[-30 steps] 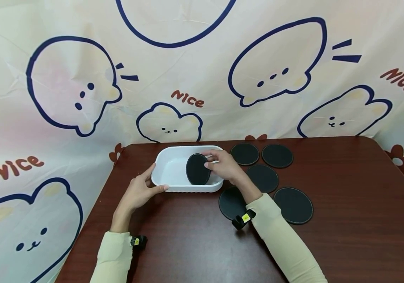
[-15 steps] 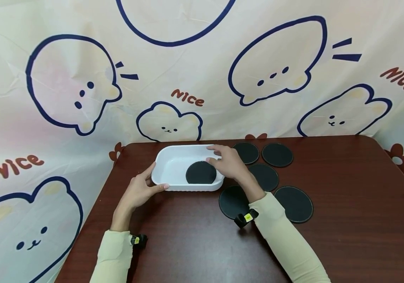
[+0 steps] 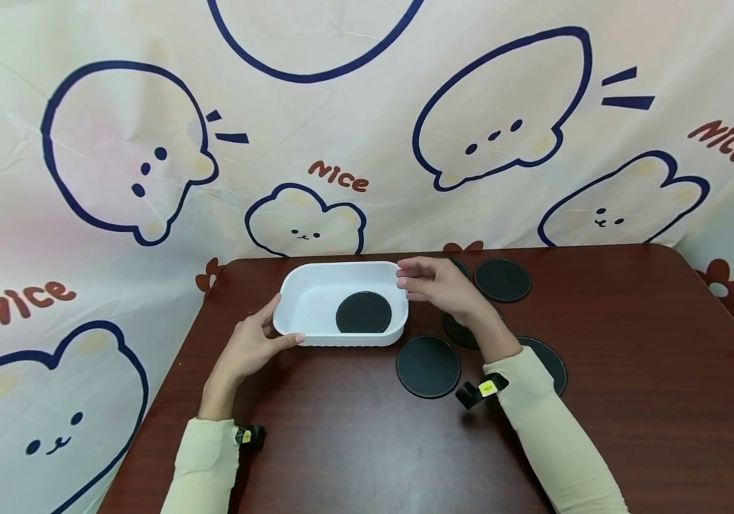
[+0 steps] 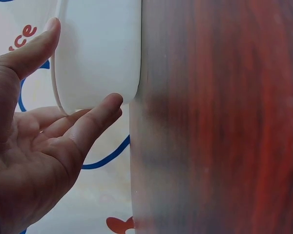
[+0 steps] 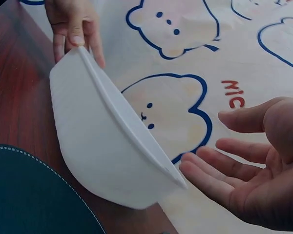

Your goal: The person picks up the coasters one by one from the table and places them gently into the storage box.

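A white plastic dish with a raised rim stands at the far side of the table in the head view. My left hand grips its left end, thumb over the front rim and fingers along the outer wall. One round black coaster is inside the dish, toward the right. My right hand hovers at the dish's right end, fingers loosely extended and holding nothing. In the right wrist view its fingertips are right beside the rim.
More stitched black coasters lie right of the dish: a front one, a back one, and others partly hidden under the right hand and forearm. The brown table meets a patterned cloth backdrop behind.
My right hand has let go of a coaster, which tipped from upright against the dish to lying inside it. That hand then moved right, out over the dish's end. The left hand stayed put.
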A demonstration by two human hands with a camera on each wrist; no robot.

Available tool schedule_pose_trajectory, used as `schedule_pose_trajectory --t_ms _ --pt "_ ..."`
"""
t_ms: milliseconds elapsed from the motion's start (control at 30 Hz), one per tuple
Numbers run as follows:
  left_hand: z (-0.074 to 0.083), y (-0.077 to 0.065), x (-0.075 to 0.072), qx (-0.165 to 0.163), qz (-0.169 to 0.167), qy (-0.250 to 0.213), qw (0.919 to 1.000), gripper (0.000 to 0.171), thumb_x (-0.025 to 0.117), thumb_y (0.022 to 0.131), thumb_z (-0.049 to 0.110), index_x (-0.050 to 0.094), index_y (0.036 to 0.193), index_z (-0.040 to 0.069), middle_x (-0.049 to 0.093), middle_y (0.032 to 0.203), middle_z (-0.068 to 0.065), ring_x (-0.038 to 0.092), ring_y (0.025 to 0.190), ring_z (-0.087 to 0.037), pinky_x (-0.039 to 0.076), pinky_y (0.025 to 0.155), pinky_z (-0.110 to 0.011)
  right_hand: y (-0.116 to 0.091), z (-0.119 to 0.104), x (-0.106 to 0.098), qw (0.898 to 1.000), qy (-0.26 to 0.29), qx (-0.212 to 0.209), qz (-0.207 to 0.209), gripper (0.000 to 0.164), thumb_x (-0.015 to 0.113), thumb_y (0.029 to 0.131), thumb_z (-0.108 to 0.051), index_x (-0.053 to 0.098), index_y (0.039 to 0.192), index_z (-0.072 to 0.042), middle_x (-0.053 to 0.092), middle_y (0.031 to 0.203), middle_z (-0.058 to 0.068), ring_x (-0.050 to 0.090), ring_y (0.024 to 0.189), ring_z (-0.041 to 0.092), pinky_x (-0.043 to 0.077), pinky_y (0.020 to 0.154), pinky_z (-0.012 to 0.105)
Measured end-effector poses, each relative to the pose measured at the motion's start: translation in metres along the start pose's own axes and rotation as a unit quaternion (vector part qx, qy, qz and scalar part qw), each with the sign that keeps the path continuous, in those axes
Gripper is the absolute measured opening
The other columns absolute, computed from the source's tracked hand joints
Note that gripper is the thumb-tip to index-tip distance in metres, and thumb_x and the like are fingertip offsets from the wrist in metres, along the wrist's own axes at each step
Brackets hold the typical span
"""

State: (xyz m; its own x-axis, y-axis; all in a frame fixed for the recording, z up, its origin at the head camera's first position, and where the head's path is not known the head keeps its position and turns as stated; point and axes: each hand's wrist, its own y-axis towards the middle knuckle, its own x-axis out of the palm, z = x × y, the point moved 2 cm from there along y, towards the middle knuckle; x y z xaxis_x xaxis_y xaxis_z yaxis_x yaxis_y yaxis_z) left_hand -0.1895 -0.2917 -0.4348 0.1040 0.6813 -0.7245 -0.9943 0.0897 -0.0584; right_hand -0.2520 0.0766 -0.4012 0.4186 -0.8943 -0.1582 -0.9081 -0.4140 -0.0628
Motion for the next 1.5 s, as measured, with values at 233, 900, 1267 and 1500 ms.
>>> schedule_pose_trajectory --t_ms 233,900,1267,1500 --pt "0.000 0.000 0.000 0.000 0.000 -0.004 1.0000 0.108 0.087 0.092 0.039 0.021 0.171 0.004 0.038 0.170 -0.027 0.058 0.143 -0.043 0.053 0.112 -0.055 -0.010 0.006 -0.023 0.996 0.078 0.023 -0.019 0.053 0.067 0.107 -0.015 0.050 0.155 0.002 0.058 0.154 0.029 0.070 0.132 0.036 0.062 0.101 0.040" --pt "-0.001 0.000 0.000 -0.004 0.001 -0.005 1.0000 0.108 0.087 0.092 0.040 0.022 0.171 0.005 0.040 0.169 -0.027 0.061 0.141 -0.043 0.053 0.112 -0.056 -0.051 0.033 -0.084 0.992 0.114 0.045 -0.033 0.053 0.060 0.111 -0.018 0.045 0.157 0.004 0.077 0.129 -0.001 0.076 0.120 0.014 0.062 0.101 0.037" --pt "0.000 0.001 0.000 -0.004 0.000 -0.005 1.0000 0.108 0.087 0.092 0.039 0.022 0.171 0.006 0.040 0.169 -0.027 0.061 0.140 -0.042 0.053 0.112 -0.055 -0.082 0.050 -0.117 0.993 0.098 0.055 -0.021 0.068 0.061 0.111 -0.024 0.033 0.163 0.010 0.073 0.141 0.003 0.075 0.123 0.012 0.060 0.102 0.031" --pt "0.000 0.000 0.000 -0.002 -0.001 -0.014 0.9999 0.108 0.087 0.092 0.038 0.022 0.171 0.007 0.041 0.168 -0.027 0.062 0.140 -0.041 0.054 0.111 -0.055 -0.099 0.061 -0.135 0.995 0.080 0.067 -0.010 0.068 0.060 0.112 -0.025 0.031 0.163 0.010 0.074 0.141 0.001 0.074 0.124 0.011 0.061 0.101 0.031"
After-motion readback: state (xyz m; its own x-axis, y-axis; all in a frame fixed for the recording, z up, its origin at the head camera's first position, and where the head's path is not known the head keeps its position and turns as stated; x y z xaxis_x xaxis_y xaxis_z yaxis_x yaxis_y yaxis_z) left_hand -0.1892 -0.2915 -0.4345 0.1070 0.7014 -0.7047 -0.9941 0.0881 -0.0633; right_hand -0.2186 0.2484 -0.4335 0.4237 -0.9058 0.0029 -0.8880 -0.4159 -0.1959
